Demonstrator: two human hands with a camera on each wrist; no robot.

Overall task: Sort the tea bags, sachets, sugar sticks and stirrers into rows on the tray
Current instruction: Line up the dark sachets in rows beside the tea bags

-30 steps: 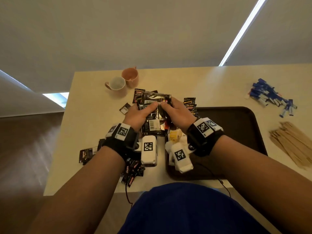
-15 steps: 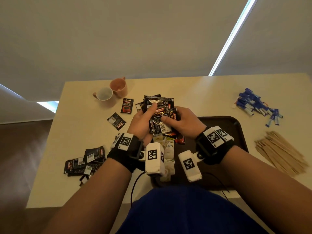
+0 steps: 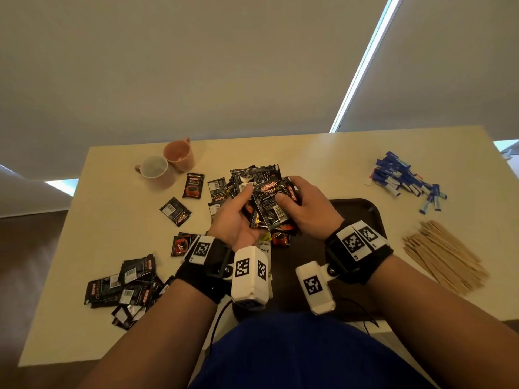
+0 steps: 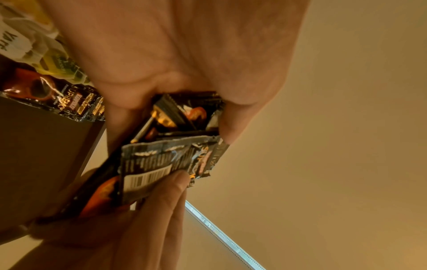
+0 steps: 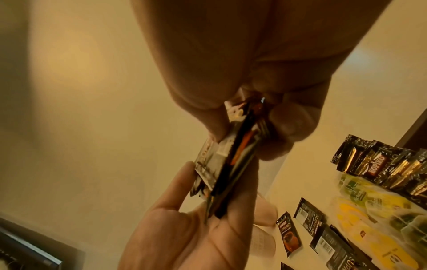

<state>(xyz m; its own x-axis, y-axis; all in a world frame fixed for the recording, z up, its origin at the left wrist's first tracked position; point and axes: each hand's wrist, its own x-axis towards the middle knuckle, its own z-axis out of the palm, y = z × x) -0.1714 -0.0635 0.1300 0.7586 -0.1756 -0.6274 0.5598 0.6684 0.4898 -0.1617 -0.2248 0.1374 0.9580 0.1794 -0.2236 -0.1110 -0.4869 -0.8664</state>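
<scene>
Both hands share one bundle of coffee sachets [image 3: 266, 203], held above the counter [image 3: 118, 220]. The left hand [image 3: 233, 220] cups it from below, thumb pressed on top; the right hand [image 3: 306, 209] pinches its right edge in a narrow grip. The top sachet's long axis runs away from the body, tilted slightly left, barcode end nearest. The tray [image 3: 362, 211] lies directly below and right, nearer the right hand. Loose sachets and tea bags [image 5: 369, 210] lie beneath.
</scene>
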